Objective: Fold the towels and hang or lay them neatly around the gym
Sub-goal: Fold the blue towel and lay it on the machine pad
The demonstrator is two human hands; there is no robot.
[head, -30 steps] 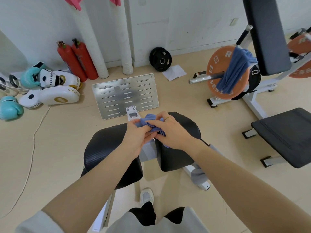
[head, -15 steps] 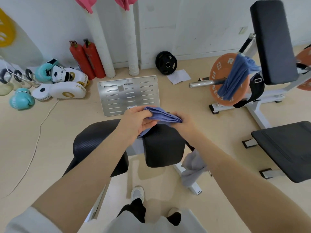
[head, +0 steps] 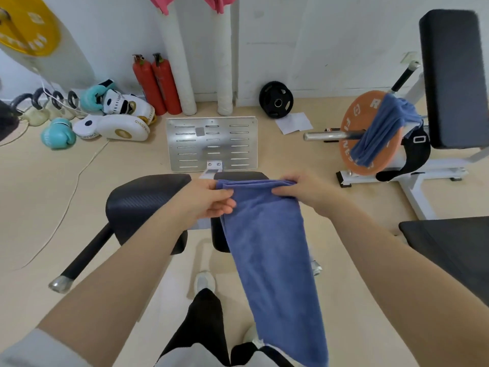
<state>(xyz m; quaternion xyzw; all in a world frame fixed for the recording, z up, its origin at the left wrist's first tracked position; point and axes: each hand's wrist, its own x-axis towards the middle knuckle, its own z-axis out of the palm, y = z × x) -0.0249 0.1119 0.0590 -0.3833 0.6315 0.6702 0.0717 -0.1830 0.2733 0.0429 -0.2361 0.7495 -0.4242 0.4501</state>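
Towel now shaken out full length between my hands.

The blue towel (head: 267, 250), bunched a second ago, hangs open above the black pads (head: 148, 200). My left hand (head: 209, 200) and right hand (head: 299, 189) each have a closed grip on a top corner; I judge it ready for folding.
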